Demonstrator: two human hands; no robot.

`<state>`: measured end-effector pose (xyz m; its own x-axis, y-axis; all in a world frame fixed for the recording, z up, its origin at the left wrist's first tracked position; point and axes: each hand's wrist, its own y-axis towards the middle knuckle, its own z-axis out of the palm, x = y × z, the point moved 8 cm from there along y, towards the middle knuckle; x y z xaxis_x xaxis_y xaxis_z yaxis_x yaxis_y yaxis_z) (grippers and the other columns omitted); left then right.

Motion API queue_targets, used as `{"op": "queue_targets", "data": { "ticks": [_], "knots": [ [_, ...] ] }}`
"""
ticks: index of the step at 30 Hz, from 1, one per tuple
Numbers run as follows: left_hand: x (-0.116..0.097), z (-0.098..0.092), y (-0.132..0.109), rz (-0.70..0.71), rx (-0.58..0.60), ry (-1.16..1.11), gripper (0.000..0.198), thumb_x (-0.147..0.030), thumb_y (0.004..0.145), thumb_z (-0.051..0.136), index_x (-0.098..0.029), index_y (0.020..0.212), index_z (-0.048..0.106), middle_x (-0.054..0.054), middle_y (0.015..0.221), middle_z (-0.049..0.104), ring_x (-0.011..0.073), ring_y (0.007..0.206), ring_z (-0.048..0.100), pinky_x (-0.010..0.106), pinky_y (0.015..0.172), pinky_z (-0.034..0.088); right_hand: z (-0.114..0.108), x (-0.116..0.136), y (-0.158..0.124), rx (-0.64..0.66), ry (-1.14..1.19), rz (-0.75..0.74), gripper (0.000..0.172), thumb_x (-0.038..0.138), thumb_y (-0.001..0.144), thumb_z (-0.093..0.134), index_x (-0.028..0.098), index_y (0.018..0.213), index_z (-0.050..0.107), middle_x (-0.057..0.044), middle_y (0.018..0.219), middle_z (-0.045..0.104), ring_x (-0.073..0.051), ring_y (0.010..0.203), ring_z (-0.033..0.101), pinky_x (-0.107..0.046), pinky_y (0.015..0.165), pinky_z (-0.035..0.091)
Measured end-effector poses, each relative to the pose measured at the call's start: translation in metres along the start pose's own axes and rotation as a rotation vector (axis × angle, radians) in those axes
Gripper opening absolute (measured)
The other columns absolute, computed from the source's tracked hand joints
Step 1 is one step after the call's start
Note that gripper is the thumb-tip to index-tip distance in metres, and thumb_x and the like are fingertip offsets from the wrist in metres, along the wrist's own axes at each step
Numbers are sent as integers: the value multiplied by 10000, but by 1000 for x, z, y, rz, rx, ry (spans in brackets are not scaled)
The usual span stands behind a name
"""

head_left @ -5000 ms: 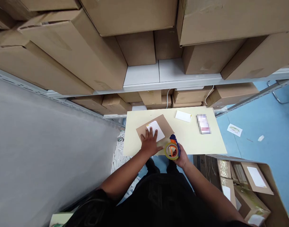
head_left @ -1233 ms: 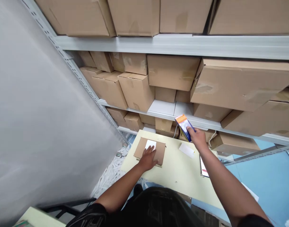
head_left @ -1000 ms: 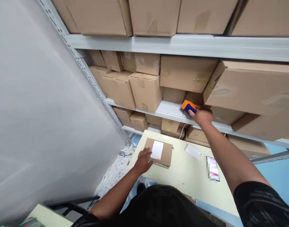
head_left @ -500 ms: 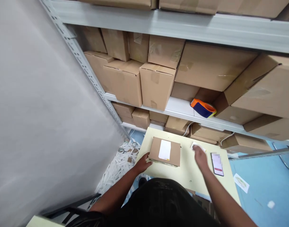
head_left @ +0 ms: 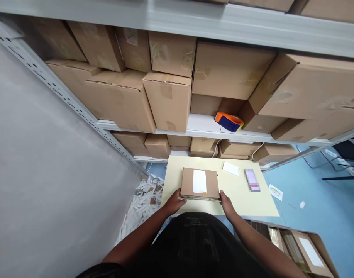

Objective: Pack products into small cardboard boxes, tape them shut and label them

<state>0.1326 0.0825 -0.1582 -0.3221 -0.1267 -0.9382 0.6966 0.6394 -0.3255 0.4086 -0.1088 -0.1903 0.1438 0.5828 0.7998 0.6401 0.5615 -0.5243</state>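
Observation:
A brown cardboard box with a white label on its top is at the near left part of the pale yellow table. My left hand grips its left side near the front corner, thumb along the front edge. At the opposite side, my right hand has its fingers against the right front corner. Farther right lie a small white label slip and a phone with a blurred screen, both apart from my hands.
Metal shelves packed with cardboard boxes rise behind the table. An orange and blue tape dispenser rests on one shelf. White paper strips litter the floor at left. A large carton holding labelled boxes stands at lower right.
My right hand has moved left, from the white slip to the box's right side. My left hand stays on the box. The view has shifted to the right.

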Motion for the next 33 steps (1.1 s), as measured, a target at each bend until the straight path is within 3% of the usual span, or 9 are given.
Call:
{"op": "queue_targets", "data": {
  "ticks": [5,9,15,19,23,27,30,33],
  "knots": [
    [-20,-7,-10,45,3,38,601,-246,781,719,-168,1364,595,130,1221,685,260,1064,666,376,882,566,-21,16,-18,-96,13,-77,765,870,848,389,199,920,749,-118,989,780,-300,969,703,-383,837,566],
    [-36,-15,-3,115,-46,30,676,-223,784,699,-187,1442,551,126,1277,657,227,1035,651,361,889,558,-21,43,-23,-125,22,-114,770,860,864,367,195,909,751,-105,978,784,-295,968,703,-364,823,547],
    [-40,-5,10,57,-13,71,683,-213,792,641,-179,1463,521,133,1362,647,247,1097,664,394,947,559,-20,63,-17,-240,-58,-125,688,789,892,397,211,968,764,-92,1086,774,-306,1085,667,-382,960,496],
    [-41,-3,8,39,-4,115,678,-237,806,616,-205,1475,505,112,1409,637,253,1148,670,390,980,561,-20,59,-11,-201,-11,-132,703,783,899,398,205,1093,748,-93,1210,746,-303,1189,627,-382,1024,477],
    [-49,-17,12,0,-46,299,510,-312,865,597,-227,1368,598,84,1316,699,266,1142,686,405,1014,542,-23,49,0,-84,84,-133,766,815,887,389,183,1145,736,-113,1194,749,-303,1135,659,-385,931,533],
    [-97,-27,24,115,-204,611,353,-365,918,565,-218,1214,689,93,1281,694,286,1211,631,423,1102,467,-41,25,15,-44,86,-65,735,809,875,425,174,1057,748,-128,1096,759,-289,1018,694,-380,856,545],
    [-146,5,41,253,-130,760,314,-320,943,528,-238,1190,704,73,1224,702,266,1207,605,395,1110,442,-60,0,27,1,28,-8,663,777,851,486,178,953,750,-111,981,760,-272,917,701,-375,797,536],
    [-185,69,74,379,87,882,295,-310,971,515,-237,1174,716,77,1201,703,264,1174,598,389,1083,439,-79,-23,39,59,-7,18,596,733,832,527,180,895,738,-89,898,751,-253,833,700,-363,760,524]
  ]
}}
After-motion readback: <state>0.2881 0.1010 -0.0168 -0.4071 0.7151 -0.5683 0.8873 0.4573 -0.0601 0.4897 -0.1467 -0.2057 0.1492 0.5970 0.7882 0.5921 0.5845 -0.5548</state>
